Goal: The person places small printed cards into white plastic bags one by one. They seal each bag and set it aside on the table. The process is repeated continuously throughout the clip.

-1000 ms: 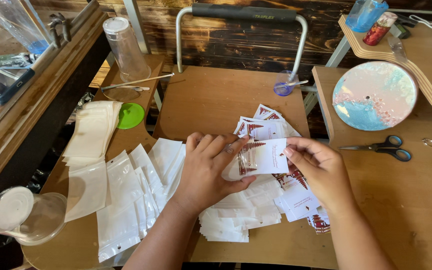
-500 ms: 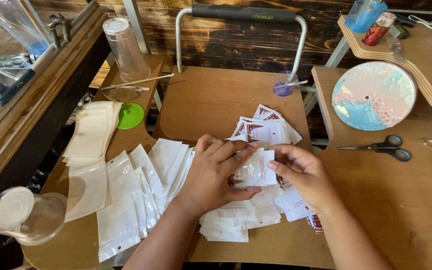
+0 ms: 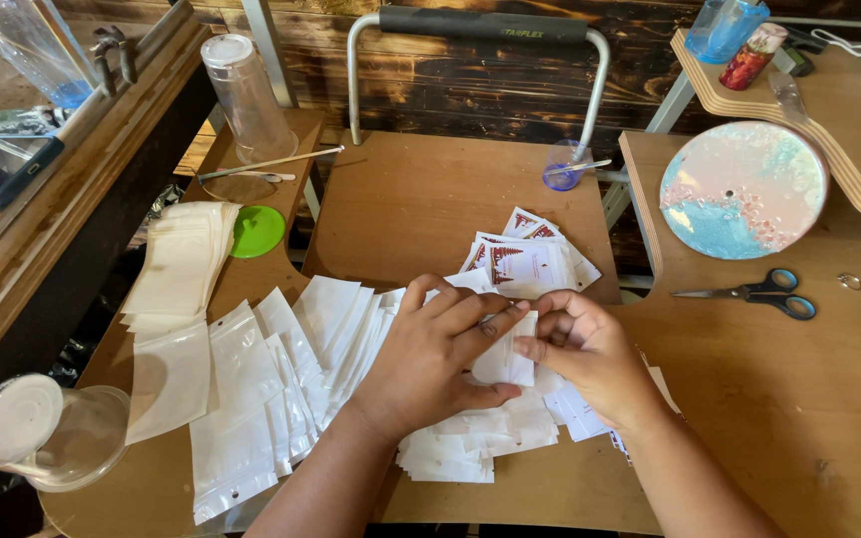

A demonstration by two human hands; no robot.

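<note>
Head view, looking down on my 2 hands at the middle of the wooden table (image 3: 421, 199). My left hand (image 3: 440, 354) and my right hand (image 3: 590, 359) meet over a small white pouch (image 3: 505, 359), which stands just above the loose pile of cards (image 3: 470, 438) at the near edge. The fingers (image 3: 485, 317) of my left hand lie stretched and pressed together across the pouch's upper edge, thumb under it; the fingers (image 3: 550, 334) of my right hand are curled and pinch the pouch's right edge. Whether the pouch already holds a card I cannot tell, since both hands cover most of it.

Left of my left hand, a fan of empty white zip pouches (image 3: 281, 369) spreads across the table, overlapping one another. Farther left, a neat stack of pouches (image 3: 176, 264) rests beside a green lid (image 3: 257, 230). Behind my hands, printed cards with a red motif (image 3: 520, 264) lie in a loose heap. A clear plastic cup (image 3: 246, 95) stands upside down at the far left corner, with a thin stick (image 3: 271, 164) lying in front of it. At the near left corner sits a round clear tub (image 3: 47, 438). To the right, blue-handled scissors (image 3: 759, 292) lie near a round pastel disc (image 3: 744, 189).
</note>
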